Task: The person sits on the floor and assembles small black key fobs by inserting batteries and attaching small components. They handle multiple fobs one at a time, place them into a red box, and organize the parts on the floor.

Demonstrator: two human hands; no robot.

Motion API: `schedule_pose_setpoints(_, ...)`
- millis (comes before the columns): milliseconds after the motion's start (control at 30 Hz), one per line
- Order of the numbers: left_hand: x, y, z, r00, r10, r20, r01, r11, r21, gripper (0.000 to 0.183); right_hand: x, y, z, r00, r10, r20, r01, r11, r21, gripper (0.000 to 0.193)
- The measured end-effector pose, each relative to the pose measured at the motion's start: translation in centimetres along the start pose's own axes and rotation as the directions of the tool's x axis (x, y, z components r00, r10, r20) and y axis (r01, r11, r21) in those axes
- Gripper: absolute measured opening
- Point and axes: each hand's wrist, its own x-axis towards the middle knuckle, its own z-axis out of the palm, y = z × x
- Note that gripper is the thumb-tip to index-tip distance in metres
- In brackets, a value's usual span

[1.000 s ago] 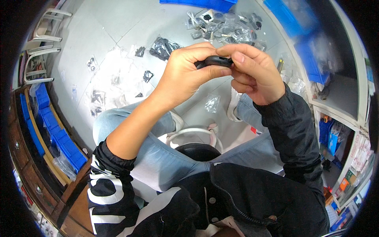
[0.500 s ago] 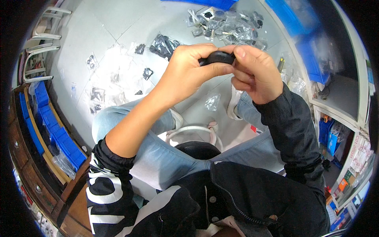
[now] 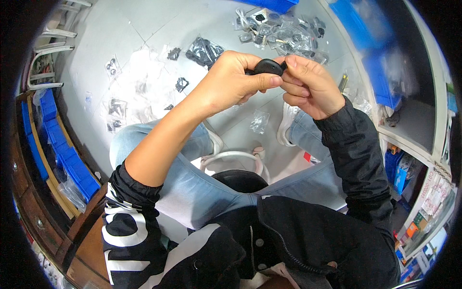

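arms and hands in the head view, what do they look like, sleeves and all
Both hands are bare: no gloves, rings or watch visible. The left hand comes off a bare forearm, its black sleeve with bold white lettering pushed up past the elbow. The right hand emerges from a plain black jacket sleeve reaching the wrist.

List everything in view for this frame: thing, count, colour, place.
small rounded part: one, black, pinched between both hands above the floor
bagged small parts: a heap, clear bags with dark pieces, floor at top
loose bagged parts: many, clear and black, spread on floor at left
single small bag: one, clear, floor between the feet
bins: several, blue, stacked along left
bins on the right: a few, blue, by the shelving
shelving: one unit, white, right edge
stool frame: one, white, under the knees
shoes: two, white, on floor
left hand: bare forearm, sleeve pushed up
right hand: black sleeve
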Motion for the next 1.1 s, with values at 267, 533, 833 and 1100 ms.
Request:
schedule_pose_setpoints(267,-0.2,0.3,0.1,1.0,0.02,-0.007,-0.02,1.0,-0.006,0.015,-0.4,0.2,0.7,0.998,-0.038,-0.04,0.039,0.999,0.01,0.023)
schedule_pose_setpoints(533,-0.1,0.2,0.3,1.0,-0.009,-0.014,0.009,1.0,0.011,0.015,-0.7,0.3,0.6,0.997,-0.031,-0.069,0.032,0.999,0.013,0.021)
schedule_pose_setpoints(833,0.2,0.5,0.2,1.0,0.011,-0.029,-0.008,0.995,0.102,0.017,-0.4,0.3,0.8,0.994,-0.06,-0.093,0.061,0.998,0.015,0.02)
schedule_pose_setpoints(1100,1.0,2.1,-2.2,0.999,-0.008,-0.053,0.018,0.982,0.19,0.019,1.4,-0.6,0.3,0.889,-0.407,-0.211,0.268,0.834,-0.482,0.02)
